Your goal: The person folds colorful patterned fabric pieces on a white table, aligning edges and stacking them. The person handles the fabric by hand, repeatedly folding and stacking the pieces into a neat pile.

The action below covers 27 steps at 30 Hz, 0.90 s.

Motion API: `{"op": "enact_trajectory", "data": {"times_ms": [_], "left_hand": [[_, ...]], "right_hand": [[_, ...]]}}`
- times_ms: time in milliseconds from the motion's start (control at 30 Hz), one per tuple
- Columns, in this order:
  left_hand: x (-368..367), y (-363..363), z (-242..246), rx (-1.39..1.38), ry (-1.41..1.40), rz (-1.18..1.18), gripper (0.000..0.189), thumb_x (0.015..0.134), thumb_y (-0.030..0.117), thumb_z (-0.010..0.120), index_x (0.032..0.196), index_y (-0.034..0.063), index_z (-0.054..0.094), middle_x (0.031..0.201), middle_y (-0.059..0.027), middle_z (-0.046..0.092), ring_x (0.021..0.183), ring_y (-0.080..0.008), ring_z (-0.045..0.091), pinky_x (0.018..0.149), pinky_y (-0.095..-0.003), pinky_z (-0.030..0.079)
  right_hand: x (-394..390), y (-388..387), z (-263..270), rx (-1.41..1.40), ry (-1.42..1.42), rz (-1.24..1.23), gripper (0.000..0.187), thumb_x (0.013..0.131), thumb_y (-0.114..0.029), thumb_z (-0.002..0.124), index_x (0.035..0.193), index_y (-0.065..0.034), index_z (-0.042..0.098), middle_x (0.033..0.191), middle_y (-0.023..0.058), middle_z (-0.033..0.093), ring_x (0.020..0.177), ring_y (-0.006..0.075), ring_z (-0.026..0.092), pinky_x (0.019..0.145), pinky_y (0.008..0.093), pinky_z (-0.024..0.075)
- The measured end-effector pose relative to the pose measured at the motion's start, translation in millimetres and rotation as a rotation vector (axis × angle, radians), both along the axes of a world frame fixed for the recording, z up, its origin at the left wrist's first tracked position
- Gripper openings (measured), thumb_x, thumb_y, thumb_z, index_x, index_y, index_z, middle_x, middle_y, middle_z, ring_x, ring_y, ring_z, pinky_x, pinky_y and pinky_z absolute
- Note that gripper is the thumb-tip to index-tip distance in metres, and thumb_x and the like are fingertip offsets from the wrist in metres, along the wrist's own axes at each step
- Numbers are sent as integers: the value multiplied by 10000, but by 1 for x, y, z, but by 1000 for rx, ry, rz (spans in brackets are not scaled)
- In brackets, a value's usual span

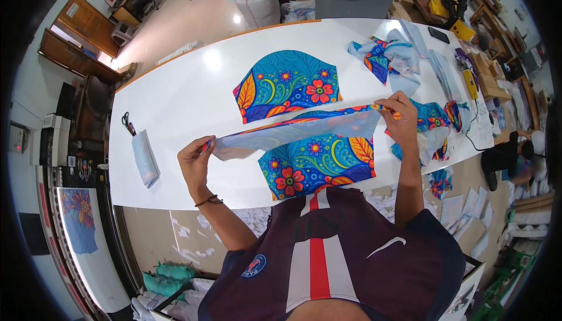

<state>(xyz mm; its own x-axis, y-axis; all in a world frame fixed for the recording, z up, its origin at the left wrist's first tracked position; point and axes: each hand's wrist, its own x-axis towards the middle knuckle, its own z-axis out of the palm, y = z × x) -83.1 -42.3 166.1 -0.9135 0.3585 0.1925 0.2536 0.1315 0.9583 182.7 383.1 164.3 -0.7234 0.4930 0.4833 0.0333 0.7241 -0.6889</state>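
Between my two hands a long strip of printed fabric (303, 133) is stretched above the table, its pale underside showing below a bright folded edge. My left hand (196, 163) pinches one end, and my right hand (399, 116) grips the other end. Beyond the strip lies a flat, curved fabric panel (287, 81) with flowers and leaves on blue. Closer to my body, a second matching panel (320, 163) lies flat, its upper part hidden behind the strip. Crumpled printed fabric (428, 119) sits beside my right hand.
Scissors (127, 123) stick out from a rolled pale fabric bundle (145, 158) on the white table (175, 110). More crumpled fabric (390, 57), a phone (439, 35) and a yellow corded tool (470, 84) are at the right. A person (505, 163) is beyond the table's right end.
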Motion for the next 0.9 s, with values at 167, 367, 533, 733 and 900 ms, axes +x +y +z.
{"op": "enact_trajectory", "data": {"times_ms": [167,367,533,733,900], "left_hand": [[-24,26,-9,-274,29,68,179,898,84,786,1039,-27,788,759,-7,667,683,-74,604,607,-226,467],[-89,90,-73,94,-354,59,257,936,168,766,1075,-48,771,852,-68,744,710,-111,661,662,-235,529],[-148,136,-75,222,-227,113,482,991,280,703,1222,-142,670,1166,-180,723,1097,-223,685,1008,-349,541],[-152,147,-51,392,-149,148,412,986,271,733,1144,-109,726,1071,-136,757,1014,-165,687,938,-319,560],[-151,141,-113,239,-224,165,331,961,190,758,1172,-65,737,1038,-109,763,910,-139,691,849,-286,566]], "right_hand": [[-38,2,-6,-691,-232,-92,167,944,-67,722,1094,-5,765,697,21,583,548,85,509,528,263,429],[-126,46,-85,-1139,-29,-10,292,990,-165,688,1203,35,702,928,61,721,730,137,694,615,275,562],[-197,82,-94,-1084,233,214,291,1006,-161,659,1206,48,691,1146,124,718,1089,212,681,964,369,563],[-206,86,-68,-1165,315,135,244,1009,-121,649,1158,61,714,1205,159,710,1096,188,678,900,369,603],[-203,86,-130,-778,35,43,241,970,-132,698,1116,53,747,973,101,745,822,116,669,741,279,572]]}}
